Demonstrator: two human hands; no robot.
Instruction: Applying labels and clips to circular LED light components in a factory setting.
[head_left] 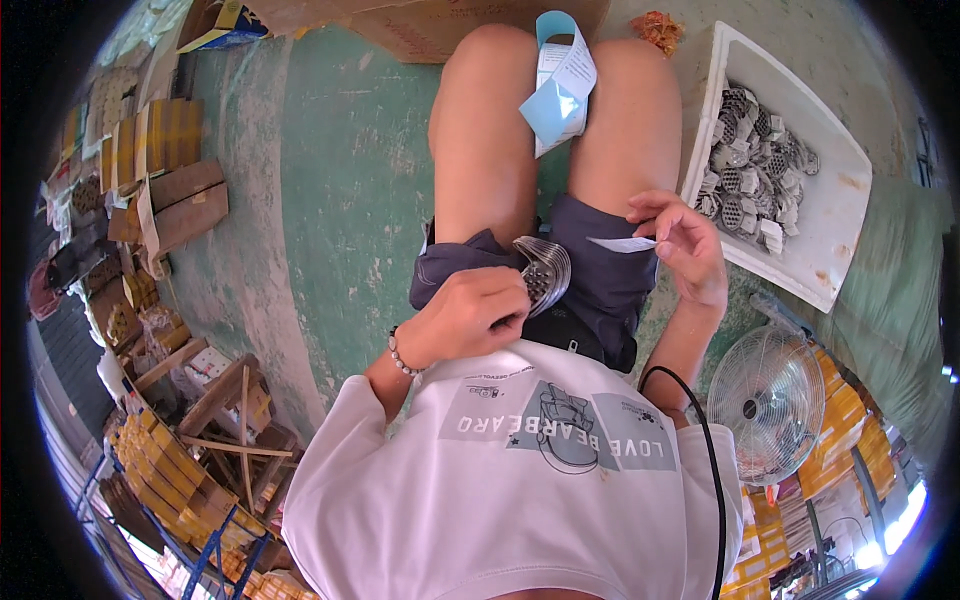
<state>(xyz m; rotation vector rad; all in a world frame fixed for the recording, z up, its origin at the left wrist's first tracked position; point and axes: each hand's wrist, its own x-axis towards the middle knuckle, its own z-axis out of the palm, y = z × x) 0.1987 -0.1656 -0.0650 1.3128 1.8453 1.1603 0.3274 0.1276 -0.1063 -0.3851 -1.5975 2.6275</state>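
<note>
Head view, mid-frame: apparently labelling, left fingers (508,298) grip a shiny ribbed piece (546,277), right fingers (657,203) pinch a label (622,244) probably needing alignment next

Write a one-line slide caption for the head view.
Left hand holding a shiny part, right hand pinching a label, label strip between the knees, white bin at right.

This looks like a workshop that doubles as a packing store. The green floor (345,130) is scuffed and worn; cartons banded in yellow (170,135) stand at ten o'clock, with similar stacks at eight and four. At two o'clock, a white bin (845,215) holds many small tagged pieces (733,213). A caged fan (765,405) sits at four, a label strip (573,75) near one.
</note>
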